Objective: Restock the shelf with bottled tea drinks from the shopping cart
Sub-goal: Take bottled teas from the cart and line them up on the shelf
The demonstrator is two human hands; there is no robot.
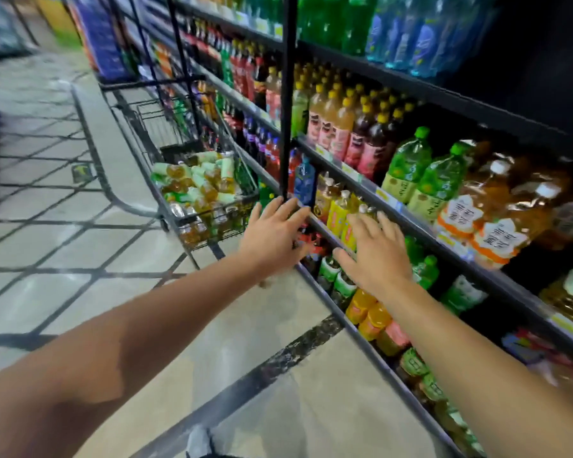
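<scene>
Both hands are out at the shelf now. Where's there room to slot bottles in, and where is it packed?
Dark gaps show behind the orange-capped bottles below the right hand, and right of the big amber jugs. The yellow-label tea row past the fingertips is packed. The cart is heaped; the left hand holds nothing.

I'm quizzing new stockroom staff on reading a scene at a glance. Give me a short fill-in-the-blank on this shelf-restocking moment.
1. Neither the left hand nor the right hand holds a ____.
2. The shopping cart stands on the person's ____ side.
3. Both hands have their fingers ____, not curled.
4. The big green bottles on the shelf above the right hand have ____ caps.

Missing words: bottle; left; straight; green
</scene>
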